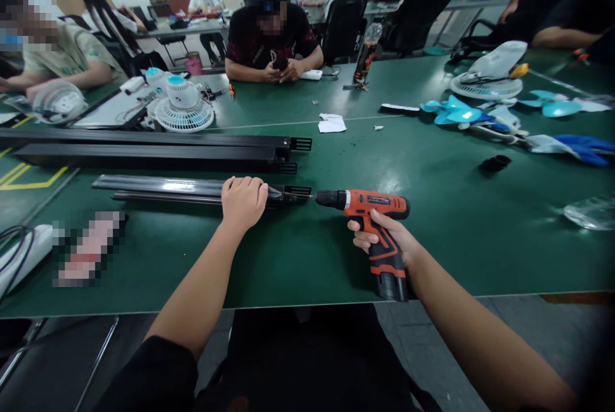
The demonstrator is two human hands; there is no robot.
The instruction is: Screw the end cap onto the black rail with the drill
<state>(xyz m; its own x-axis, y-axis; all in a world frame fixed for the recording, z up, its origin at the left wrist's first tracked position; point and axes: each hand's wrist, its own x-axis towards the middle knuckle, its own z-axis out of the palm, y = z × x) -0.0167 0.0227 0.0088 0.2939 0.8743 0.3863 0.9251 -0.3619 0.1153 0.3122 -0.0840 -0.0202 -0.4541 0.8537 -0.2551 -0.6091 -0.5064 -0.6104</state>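
Note:
My right hand [384, 236] is wrapped round the grip of an orange and black cordless drill [377, 204]. The drill points left, its thin bit reaching the right end of a long black rail [158, 185] lying on the green table [288, 258]. Whether the bit touches the rail, I cannot tell. My left hand [244, 200] is closed over the rail near that end and presses it down; its thumb is hidden. Behind it lie further long black rails [154, 154] with slotted end pieces.
Fan parts [185, 111] stand at the back left; blue fan blades [454, 111] and another fan [490, 82] lie at the right. A phone [91, 248] is at the near left. Paper scraps [331, 123] and a bottle [366, 56] are farther back. A person [273, 34] sits opposite.

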